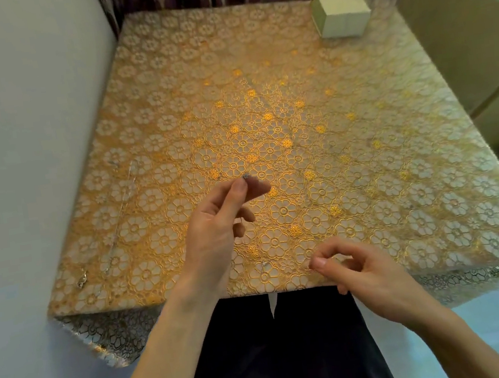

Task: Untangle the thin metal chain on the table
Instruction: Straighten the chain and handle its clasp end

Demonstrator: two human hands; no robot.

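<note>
- Left hand (215, 225), raised, pinches a silver bit, likely the thin chain (246, 176).
- Right hand (357, 269), apart from it at the surface's (394, 138) near edge, pinches thumb to forefinger; on what, I cannot tell.
- Another fine strand (120, 218) lies stretched along the left side.
- Keep it slack and tease loops open; tugging would likely tighten knots.

Patterned surface (263, 107) lies open across the middle and right of the frame. A pale box (342, 13) stands at its upper right corner; a thin chain (120, 207) trails down the left edge, close beside the wall (15, 156)
</note>
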